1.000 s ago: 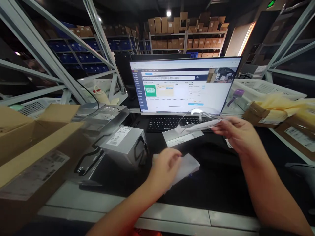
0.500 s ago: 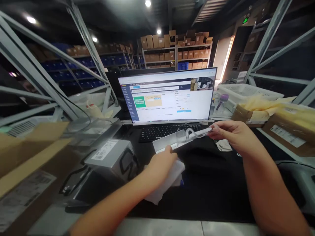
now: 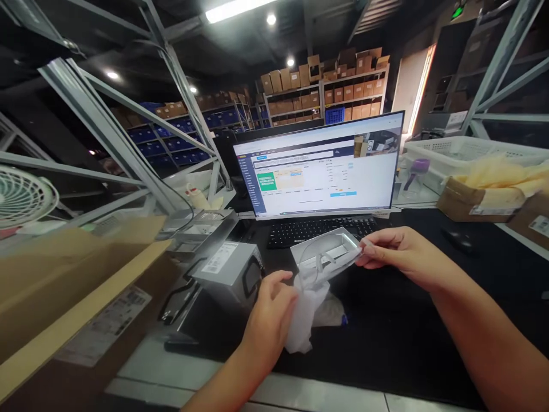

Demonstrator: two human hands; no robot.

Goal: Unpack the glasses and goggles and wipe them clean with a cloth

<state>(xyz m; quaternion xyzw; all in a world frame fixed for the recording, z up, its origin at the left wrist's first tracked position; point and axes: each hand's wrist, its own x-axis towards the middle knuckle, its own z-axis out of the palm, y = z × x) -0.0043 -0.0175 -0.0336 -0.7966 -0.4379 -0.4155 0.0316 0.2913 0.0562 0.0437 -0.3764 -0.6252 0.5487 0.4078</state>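
Note:
My right hand (image 3: pixel 388 252) pinches the right end of a shallow white box (image 3: pixel 330 252) between thumb and fingers. Clear plastic and a looped grey strip or cable show at the box's open face. My left hand (image 3: pixel 272 303) is by the box's near left corner, fingers bent and thumb apart, with no clear grip on anything. Crumpled white wrapping (image 3: pixel 302 323) lies beside the left fingers, below the box. Behind it is a pale packet (image 3: pixel 330 313) with a blue end, partly covered.
A grey box (image 3: pixel 229 269) with a label stands left of my hands, near an open carton (image 3: pixel 98 286). Beyond are a keyboard (image 3: pixel 281 233) and a monitor (image 3: pixel 309 177). To the right lie a mouse (image 3: pixel 458 240), a carton (image 3: pixel 463 200) of yellow material and a white basket (image 3: pixel 476 150).
The white box has tipped so its open face shows more. My left hand has come off its left end and moved down beside the wrapping. My right hand keeps its pinch. The view has shifted left.

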